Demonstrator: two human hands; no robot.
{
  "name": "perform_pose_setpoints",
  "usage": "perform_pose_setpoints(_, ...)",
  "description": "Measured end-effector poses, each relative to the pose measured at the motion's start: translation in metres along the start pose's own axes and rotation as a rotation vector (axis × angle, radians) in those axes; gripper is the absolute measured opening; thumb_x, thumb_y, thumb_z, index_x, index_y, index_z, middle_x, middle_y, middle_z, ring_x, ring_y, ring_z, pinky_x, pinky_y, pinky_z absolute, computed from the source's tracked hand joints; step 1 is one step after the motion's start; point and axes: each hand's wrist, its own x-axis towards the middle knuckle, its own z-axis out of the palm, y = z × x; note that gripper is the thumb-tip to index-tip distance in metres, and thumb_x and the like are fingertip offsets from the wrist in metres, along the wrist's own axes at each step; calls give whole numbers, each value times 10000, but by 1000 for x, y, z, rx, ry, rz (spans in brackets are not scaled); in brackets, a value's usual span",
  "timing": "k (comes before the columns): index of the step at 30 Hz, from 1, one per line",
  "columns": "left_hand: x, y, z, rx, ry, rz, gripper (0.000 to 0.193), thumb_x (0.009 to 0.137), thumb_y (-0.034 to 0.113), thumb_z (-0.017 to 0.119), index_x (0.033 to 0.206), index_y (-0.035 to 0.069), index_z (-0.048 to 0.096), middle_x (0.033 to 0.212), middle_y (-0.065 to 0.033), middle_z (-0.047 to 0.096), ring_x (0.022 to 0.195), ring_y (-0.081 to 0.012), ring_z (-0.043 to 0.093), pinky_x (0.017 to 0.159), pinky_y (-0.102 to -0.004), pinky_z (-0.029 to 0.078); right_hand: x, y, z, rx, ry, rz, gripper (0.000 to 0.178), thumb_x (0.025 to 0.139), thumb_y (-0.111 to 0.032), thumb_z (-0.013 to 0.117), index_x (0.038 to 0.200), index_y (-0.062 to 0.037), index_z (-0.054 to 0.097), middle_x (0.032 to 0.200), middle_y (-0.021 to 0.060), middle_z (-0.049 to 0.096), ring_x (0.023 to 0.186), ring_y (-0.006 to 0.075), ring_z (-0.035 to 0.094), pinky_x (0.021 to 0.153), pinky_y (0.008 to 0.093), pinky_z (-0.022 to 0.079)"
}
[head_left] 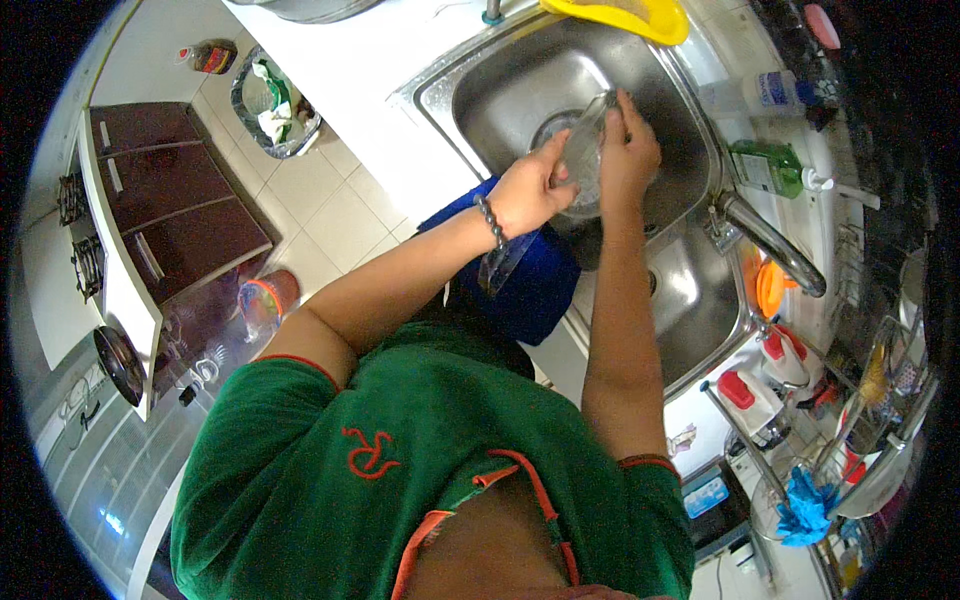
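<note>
Over the larger basin of the steel sink (505,75), my two hands hold a clear, see-through container (583,160), tilted. I cannot make out whether it is glass or plastic. My left hand (532,188), with a dark beaded bracelet at the wrist, grips its near left side between thumb and fingers. My right hand (628,160) is closed on its right side, fingertips at the far rim. Beneath the container is the drain (553,128), partly hidden.
A curved tap (770,240) stands right of the basins. Green soap bottle (768,167), orange item (770,288) and dish rack (865,440) line the right side. A yellow plastic piece (640,18) lies at the far edge; a lined bin (270,105) stands on the floor.
</note>
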Motion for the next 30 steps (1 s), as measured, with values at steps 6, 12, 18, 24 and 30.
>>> perform_pose_setpoints(6,6,-10,-23,-394,-231,-229,708,815,75,612,1391,-6,208,834,-31,580,631,-75,485,568,-202,415,-48,4,11,132,-74,-221,268,838,-116,532,1085,-88,634,927,150,645,811,257,596,755,357,444)
perform_pose_setpoints(12,11,-13,-22,-522,-244,-204,725,816,64,612,1406,35,191,922,-40,596,634,-63,484,552,-191,415,-18,1,-2,238,-151,-24,239,792,-73,580,1016,-77,663,926,98,654,856,187,600,809,296,441)
perform_pose_setpoints(18,9,-13,-24,-634,-324,-152,710,824,35,591,1411,74,193,1066,-50,564,739,-66,520,613,-198,439,-26,3,5,285,-102,-26,187,787,-83,594,955,-52,668,887,88,658,797,184,606,736,297,464)
perform_pose_setpoints(24,-9,-4,-34,-913,-448,-369,626,857,74,579,1390,79,251,1237,-84,484,879,-96,543,740,-237,480,-12,-5,-9,462,-55,191,167,824,-39,577,964,-25,666,787,2,604,657,64,517,593,203,420)
perform_pose_setpoints(30,-12,-4,-28,-819,-306,-382,452,865,173,602,1274,78,437,975,0,580,747,-40,492,623,-161,436,-49,-6,4,436,-66,78,191,779,-62,586,950,-53,670,804,64,634,742,174,580,712,294,461)
